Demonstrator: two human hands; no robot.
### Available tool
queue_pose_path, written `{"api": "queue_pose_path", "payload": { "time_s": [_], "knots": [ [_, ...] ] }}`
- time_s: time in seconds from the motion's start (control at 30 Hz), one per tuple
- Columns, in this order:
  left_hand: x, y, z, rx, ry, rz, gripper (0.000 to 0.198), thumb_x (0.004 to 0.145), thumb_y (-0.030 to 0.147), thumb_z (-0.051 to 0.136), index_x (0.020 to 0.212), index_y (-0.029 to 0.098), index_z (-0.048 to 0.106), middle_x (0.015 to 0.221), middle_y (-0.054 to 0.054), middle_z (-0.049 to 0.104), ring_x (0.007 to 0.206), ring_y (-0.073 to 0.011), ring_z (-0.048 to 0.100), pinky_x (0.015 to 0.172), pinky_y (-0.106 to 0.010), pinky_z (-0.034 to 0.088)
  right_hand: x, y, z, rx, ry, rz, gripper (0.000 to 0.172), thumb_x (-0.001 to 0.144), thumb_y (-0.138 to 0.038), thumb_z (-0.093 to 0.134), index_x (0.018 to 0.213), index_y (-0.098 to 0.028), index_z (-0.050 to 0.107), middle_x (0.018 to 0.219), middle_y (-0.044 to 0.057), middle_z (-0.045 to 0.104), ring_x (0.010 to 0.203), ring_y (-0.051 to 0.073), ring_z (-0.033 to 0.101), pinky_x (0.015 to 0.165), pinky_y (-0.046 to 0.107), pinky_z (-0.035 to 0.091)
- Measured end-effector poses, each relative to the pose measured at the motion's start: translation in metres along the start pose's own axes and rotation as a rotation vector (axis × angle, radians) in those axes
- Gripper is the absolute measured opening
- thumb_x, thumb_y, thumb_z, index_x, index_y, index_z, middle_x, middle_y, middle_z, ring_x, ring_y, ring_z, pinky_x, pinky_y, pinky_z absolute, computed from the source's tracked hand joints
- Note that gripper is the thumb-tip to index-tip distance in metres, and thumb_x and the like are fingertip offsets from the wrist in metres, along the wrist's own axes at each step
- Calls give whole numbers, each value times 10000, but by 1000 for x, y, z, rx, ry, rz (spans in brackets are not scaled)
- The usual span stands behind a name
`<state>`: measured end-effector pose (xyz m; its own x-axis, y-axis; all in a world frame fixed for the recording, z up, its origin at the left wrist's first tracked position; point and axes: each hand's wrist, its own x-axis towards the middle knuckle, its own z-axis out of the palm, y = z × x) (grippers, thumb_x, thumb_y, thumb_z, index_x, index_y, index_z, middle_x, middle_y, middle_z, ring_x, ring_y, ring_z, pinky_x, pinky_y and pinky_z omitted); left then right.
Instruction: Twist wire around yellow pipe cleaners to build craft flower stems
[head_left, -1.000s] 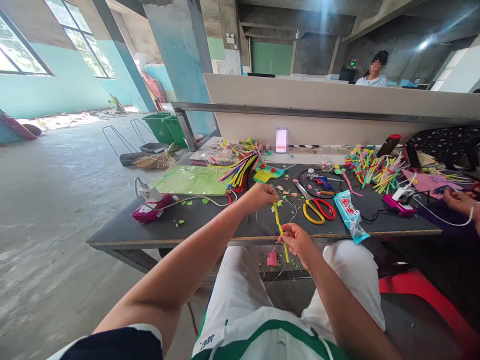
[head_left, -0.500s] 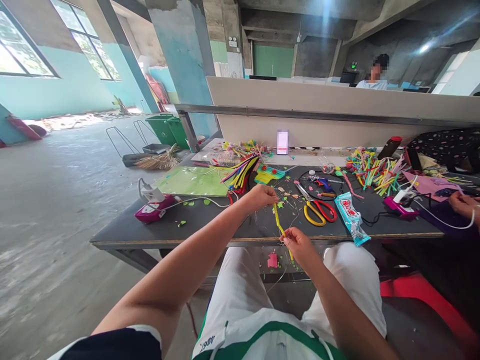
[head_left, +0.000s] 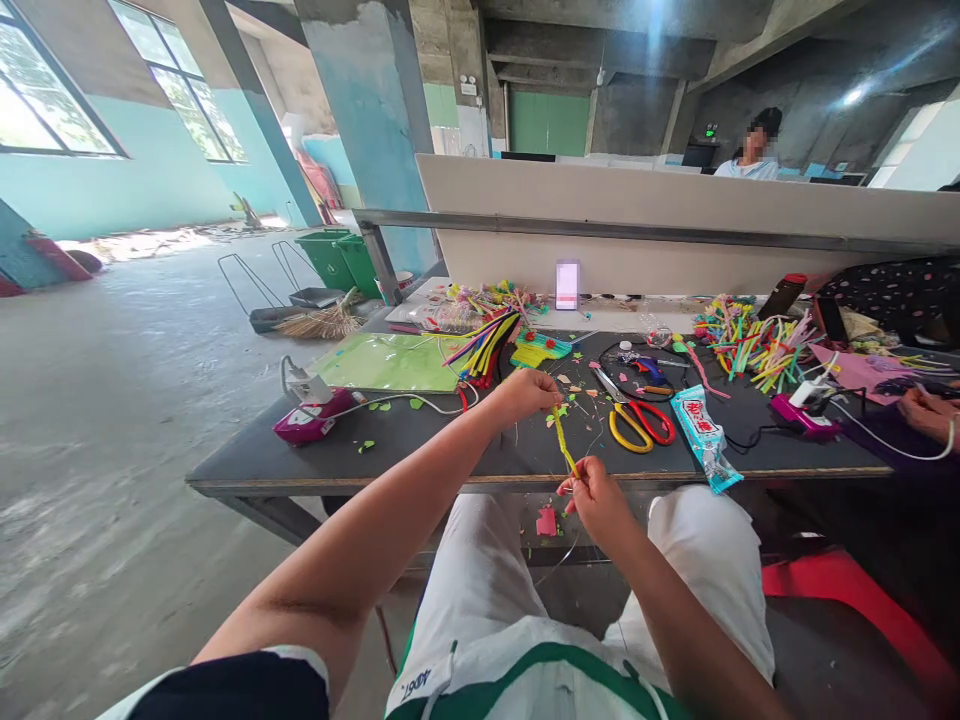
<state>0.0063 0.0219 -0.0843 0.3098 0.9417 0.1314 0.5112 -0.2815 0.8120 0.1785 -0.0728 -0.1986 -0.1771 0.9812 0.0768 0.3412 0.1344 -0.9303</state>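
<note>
A yellow pipe cleaner (head_left: pixel 562 440) stretches between my two hands above the front edge of the dark table (head_left: pixel 450 455). My left hand (head_left: pixel 525 392) pinches its upper end over the tabletop. Lower down, over my lap, my right hand (head_left: pixel 596 495) is closed on its lower end, and a thin wire hangs beneath it. Scissors with yellow and red handles (head_left: pixel 634 420) lie just right of my left hand.
The table also holds a pink glue gun (head_left: pixel 307 425), a green sheet (head_left: pixel 386 360), bundles of coloured pipe cleaners (head_left: pixel 484 345), a wrapped packet (head_left: pixel 705 435), a phone (head_left: pixel 567 285) and cables. Another person's hand (head_left: pixel 926 410) works at the right edge. A person sits behind the partition (head_left: pixel 675 220).
My right hand has slid up along the pipe cleaner toward the left hand, so less of it shows between them and none below the right hand. The camera has shifted slightly.
</note>
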Motion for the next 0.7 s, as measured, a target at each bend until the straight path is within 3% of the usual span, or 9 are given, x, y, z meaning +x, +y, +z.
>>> {"api": "queue_pose_path", "payload": {
  "time_s": [0.27, 0.43, 0.7],
  "knots": [
    [0, -5, 1, 1, 36, 39, 241, 659, 365, 612, 594, 133, 614, 505, 31, 510, 470, -77, 396, 454, -213, 274, 2, -7, -2, 325, -195, 137, 109, 758, -224, 439, 858, -234, 395, 719, -35, 678, 369, 75, 500, 421, 199, 402],
    [-3, -5, -1, -7, 46, 50, 248, 670, 368, 606, 584, 135, 596, 493, 43, 468, 451, -70, 360, 437, -210, 253, 1, -7, -4, 294, -108, 47, 80, 795, -265, 437, 860, -219, 449, 726, -22, 675, 382, 64, 459, 441, 200, 395],
    [-5, -3, -1, -33, 51, 56, 277, 678, 398, 603, 602, 131, 609, 514, 36, 481, 460, -69, 361, 442, -207, 262, 1, -2, -5, 312, -40, 64, 224, 821, -364, 456, 891, -188, 576, 745, 22, 684, 442, 83, 472, 488, 226, 397]
  ]
}}
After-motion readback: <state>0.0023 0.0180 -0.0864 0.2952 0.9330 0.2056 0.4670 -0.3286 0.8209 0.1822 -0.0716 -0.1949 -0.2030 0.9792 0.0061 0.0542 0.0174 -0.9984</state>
